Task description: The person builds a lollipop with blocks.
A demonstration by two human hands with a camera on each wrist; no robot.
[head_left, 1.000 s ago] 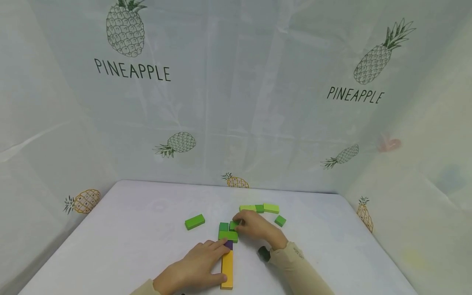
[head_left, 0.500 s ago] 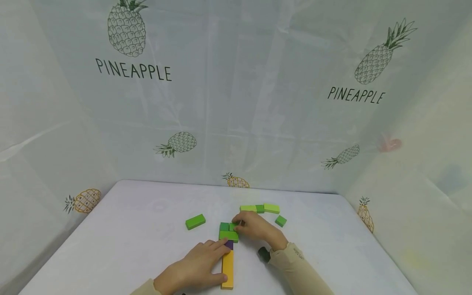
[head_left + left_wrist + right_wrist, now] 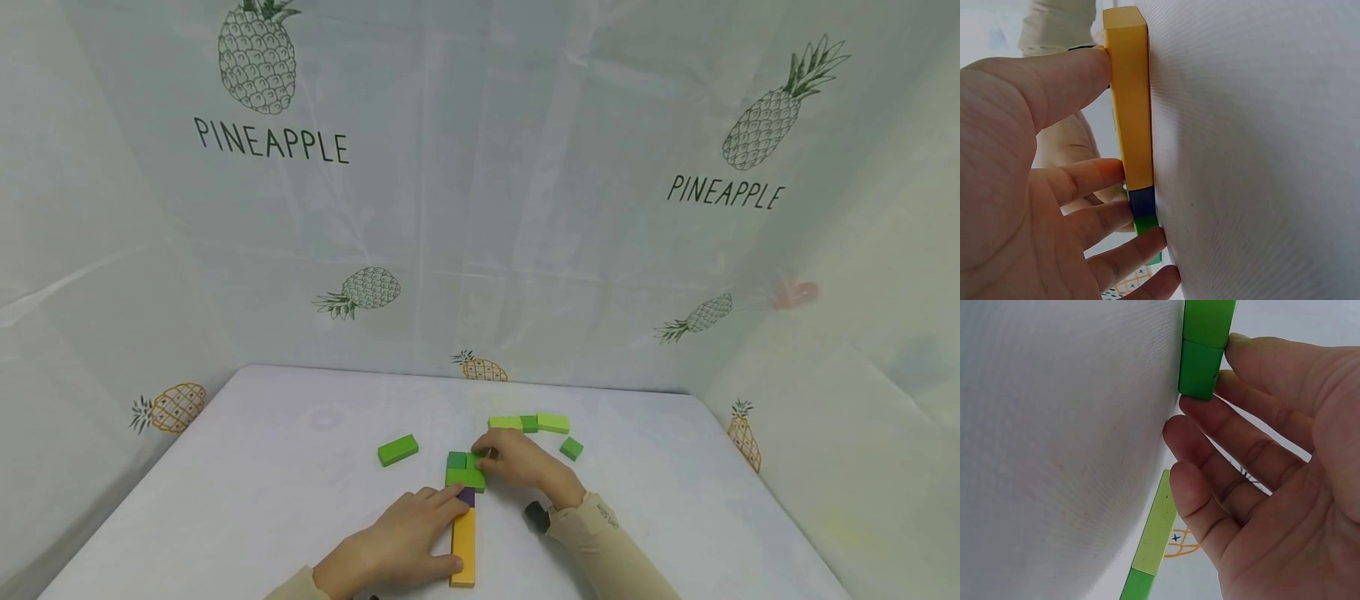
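My left hand (image 3: 408,537) lies along a row of wooden blocks, its fingers stretched out. In the left wrist view its thumb touches the long yellow block (image 3: 1130,106), and the fingertips rest by the purple block (image 3: 1142,203) and a green one. Across the row's far end lies a green block (image 3: 465,478). Beyond it a dark green cube (image 3: 457,460) sits beside a small green cube (image 3: 472,461). My right hand (image 3: 517,460) pinches that small cube with thumb and fingers; its other fingers are bent loosely near the tabletop in the right wrist view.
A loose green block (image 3: 397,450) lies to the left. Behind the right hand, a light green block (image 3: 552,423) forms a line with others, and a green cube (image 3: 572,448) sits nearby. A pineapple-print curtain (image 3: 480,208) surrounds the white table (image 3: 300,467).
The small green cube has slid slightly left under my right fingers, closing the narrow gap to the dark green cube. My left hand has stayed in place.
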